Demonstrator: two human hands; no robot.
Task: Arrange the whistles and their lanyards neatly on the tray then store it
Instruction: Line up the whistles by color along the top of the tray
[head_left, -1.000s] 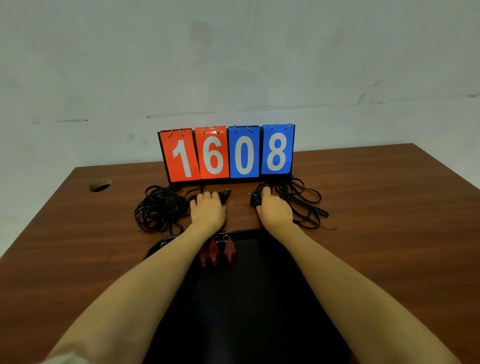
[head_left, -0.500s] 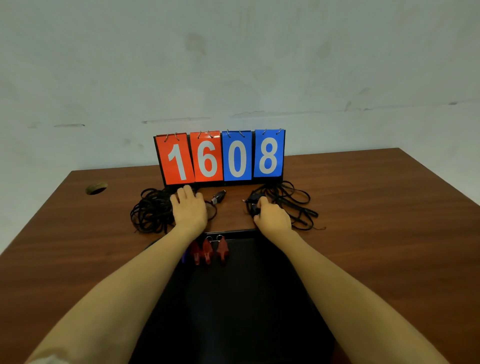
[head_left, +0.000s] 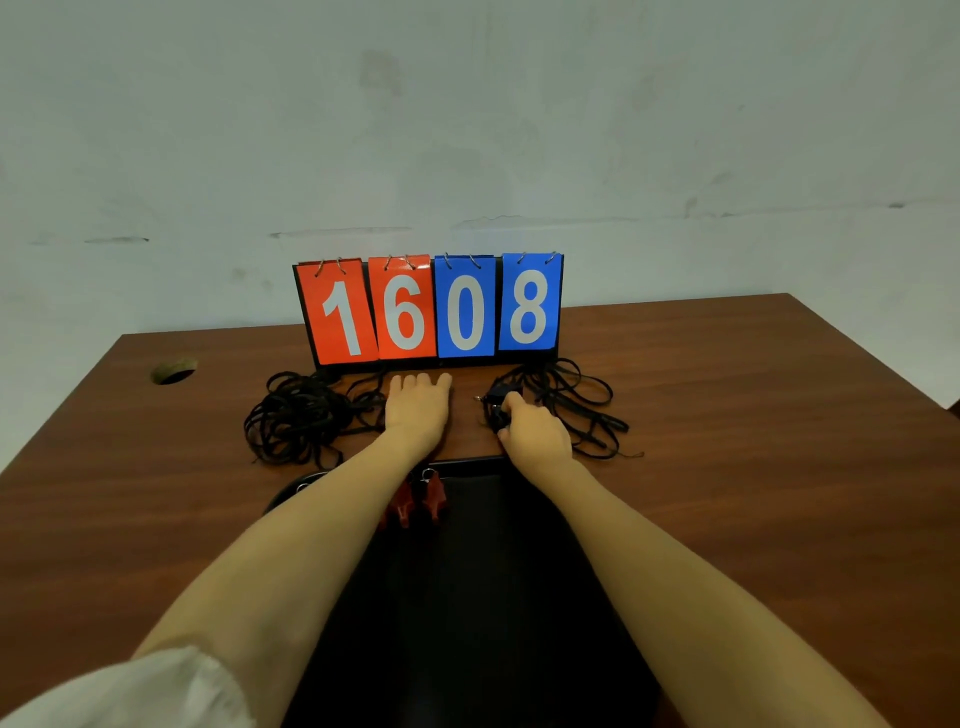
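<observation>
Black whistle, likely light and rigid, sits just beyond tray rim, gripped by right hand. Limp lanyard looks tangle-prone; lift by body. Left hand flat, released, beyond tray.

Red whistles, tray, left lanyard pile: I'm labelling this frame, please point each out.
red whistles (head_left: 435, 500), head view, body of the rightmost one.
tray (head_left: 493, 597), head view, bare floor near its middle.
left lanyard pile (head_left: 301, 415), head view, middle of the tangle.

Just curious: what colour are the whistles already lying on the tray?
Red whistles, at the black tray's far edge; head view.
</observation>
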